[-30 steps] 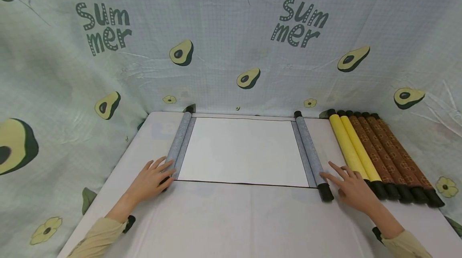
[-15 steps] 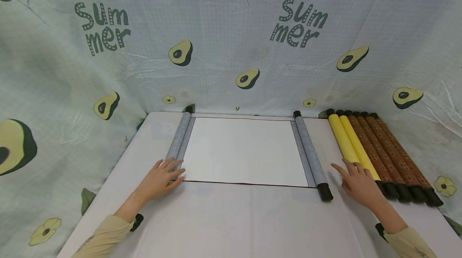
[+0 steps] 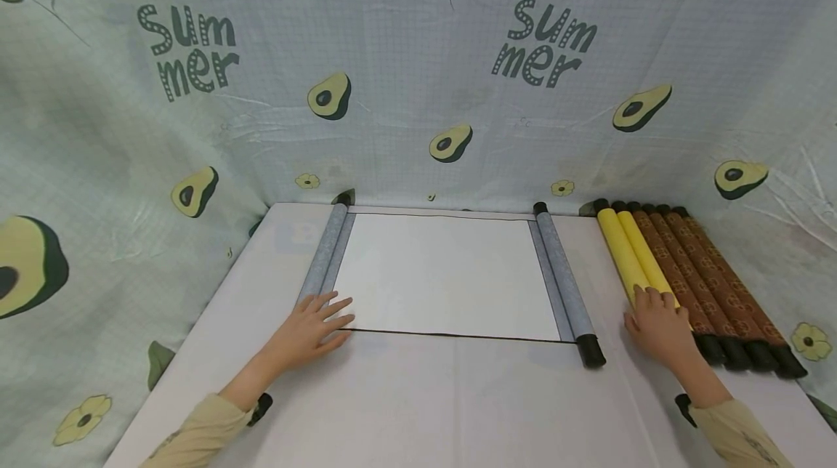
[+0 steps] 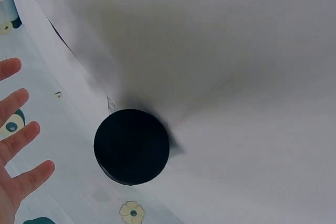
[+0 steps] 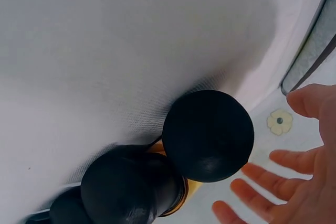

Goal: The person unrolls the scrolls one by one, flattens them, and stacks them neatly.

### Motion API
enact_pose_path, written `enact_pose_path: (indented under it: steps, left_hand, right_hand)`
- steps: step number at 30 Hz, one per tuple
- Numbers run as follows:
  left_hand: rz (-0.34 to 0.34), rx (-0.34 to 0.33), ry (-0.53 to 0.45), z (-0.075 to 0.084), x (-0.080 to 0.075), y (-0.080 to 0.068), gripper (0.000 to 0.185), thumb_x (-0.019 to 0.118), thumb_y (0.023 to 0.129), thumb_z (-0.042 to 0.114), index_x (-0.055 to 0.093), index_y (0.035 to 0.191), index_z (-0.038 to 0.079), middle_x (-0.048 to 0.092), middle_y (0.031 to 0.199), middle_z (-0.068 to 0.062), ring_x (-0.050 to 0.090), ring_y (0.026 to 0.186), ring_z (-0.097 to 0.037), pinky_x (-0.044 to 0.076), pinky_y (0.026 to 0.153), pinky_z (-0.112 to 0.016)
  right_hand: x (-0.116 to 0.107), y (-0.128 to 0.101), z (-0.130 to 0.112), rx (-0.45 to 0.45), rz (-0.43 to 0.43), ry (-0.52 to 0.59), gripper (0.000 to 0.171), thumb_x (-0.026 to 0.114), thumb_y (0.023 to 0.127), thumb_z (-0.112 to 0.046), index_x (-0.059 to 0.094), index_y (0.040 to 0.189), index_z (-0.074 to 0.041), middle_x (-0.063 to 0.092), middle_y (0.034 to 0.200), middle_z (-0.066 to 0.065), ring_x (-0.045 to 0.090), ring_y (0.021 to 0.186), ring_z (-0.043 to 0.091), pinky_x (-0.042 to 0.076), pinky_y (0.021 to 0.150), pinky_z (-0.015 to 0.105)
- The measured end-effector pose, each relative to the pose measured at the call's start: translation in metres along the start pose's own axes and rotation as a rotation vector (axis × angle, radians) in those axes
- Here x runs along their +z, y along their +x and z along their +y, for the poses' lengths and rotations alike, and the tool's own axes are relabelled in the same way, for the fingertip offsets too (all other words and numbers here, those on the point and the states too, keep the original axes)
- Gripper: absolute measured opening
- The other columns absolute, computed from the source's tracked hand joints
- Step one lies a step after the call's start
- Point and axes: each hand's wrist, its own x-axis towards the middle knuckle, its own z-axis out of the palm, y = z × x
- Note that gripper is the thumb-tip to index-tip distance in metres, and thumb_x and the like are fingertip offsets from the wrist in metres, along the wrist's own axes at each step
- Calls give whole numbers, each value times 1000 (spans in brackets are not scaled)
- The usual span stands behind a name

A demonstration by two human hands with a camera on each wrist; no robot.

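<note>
"Summer" is printed twice, broken over two lines, on the avocado-patterned cloth [image 3: 418,90] backing a white table [image 3: 418,395]. At frame centre lies an unrolled scroll [image 3: 445,275], blank white between grey rollers. The left hand [image 3: 312,328], lower left, lies flat with fingers spread over the near end of the left roller [image 3: 325,250], hiding its end cap from the head view; the left wrist view shows a black cap [image 4: 131,146] close up. The right hand [image 3: 659,323], lower right, rests with its fingers laid over the near end of the yellow rolled scrolls [image 3: 628,253]; whether it grips them cannot be made out. Brown patterned scrolls [image 3: 706,272] lie alongside.
</note>
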Motion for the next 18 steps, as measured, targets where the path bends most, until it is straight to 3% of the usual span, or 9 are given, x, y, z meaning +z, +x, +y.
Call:
enact_pose_path:
  steps: [9,18]
  left_hand:
    - [47,75,5,13,2,5,33,45,91,39,65,107,18,57,121,-5,50,114,-32,41,88,-53]
    - [-19,102,-20,29,1,13,29,51,88,36,64,109,20,55,125,-3,47,117,-29,38,93,-51]
  right_hand:
    - [2,7,3,143,-150,43,59,59,81,-22,35,115,19,39,106,42,38,95,59,36,62,64]
    - [13,14,9,214,-185,62,61,55,83,-24,31,117,20,35,106,46,33,97,63,33,67,69]
